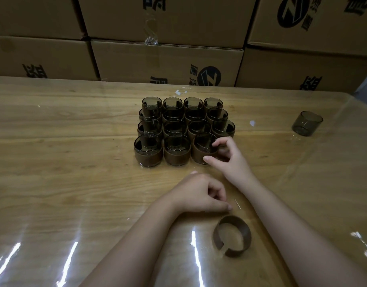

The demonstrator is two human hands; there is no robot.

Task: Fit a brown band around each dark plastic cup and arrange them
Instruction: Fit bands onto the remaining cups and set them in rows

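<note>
Head view. Task status: judged nearly complete.

A block of dark translucent plastic cups (178, 125) stands on the wooden counter (74, 162), at its centre toward the far side. Counted: four in the far row, four in the second, four in the third and three in the near row, fifteen in all. The near row plainly wears brown bands. The rows behind appear banded too, though they are partly hidden by one another.

The near-right banded cup (201, 151) sits third from the left in the near row, touching its neighbours. The right hand (230, 160) pinches it, with a finger hooked over the rim and the thumb against the band. This reads as seating or aligning the cup in its place.

The left hand (199, 195) rests on the counter nearer the person. Its fingers are loosely curled and no object is seen in them.

Outstanding:
- One bare dark plastic cup (307, 126) stands alone at the right, well apart from the block and without a band.
- One loose brown split band (232, 236) lies near the person, just beside the left hand.
- The near row's right-hand position is vacant.

In my judgement, fitting that band to that cup and placing it in the vacancy would make sixteen.

Brown cardboard cartons (168, 63) are stacked along the far edge.
</note>
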